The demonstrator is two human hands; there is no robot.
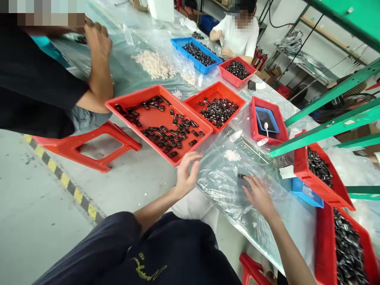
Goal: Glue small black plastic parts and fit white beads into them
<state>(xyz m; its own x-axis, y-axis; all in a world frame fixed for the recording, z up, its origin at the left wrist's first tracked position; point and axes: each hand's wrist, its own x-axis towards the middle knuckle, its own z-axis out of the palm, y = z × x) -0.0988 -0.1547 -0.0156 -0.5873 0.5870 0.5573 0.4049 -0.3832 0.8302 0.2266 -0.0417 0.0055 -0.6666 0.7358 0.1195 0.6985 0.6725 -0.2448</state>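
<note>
My left hand (pixel 188 173) is beside the near corner of a large red tray (pixel 142 88), its fingers curved and apart with nothing between them. Small black rectangular pieces (pixel 179 132) lie loose in that tray. On the plastic-covered table, my right hand (pixel 259 194) has its fingers spread. A single black piece (pixel 241 175) lies at its fingertips; whether they touch it I cannot tell. Just beyond it is a little heap of small whitish parts (pixel 232 155). A white nozzle-tipped bottle (pixel 236 136) lies near a thin metal rod (pixel 255 151).
More black pieces fill a red tray (pixel 190 103), a blue tray (pixel 175 44) and red bins (pixel 299 168) at right. A red bin (pixel 254 118) holds a blue tray with a white spoon (pixel 266 126). Green metal bars (pixel 326 128) cross the right side. Co-workers sit left and across.
</note>
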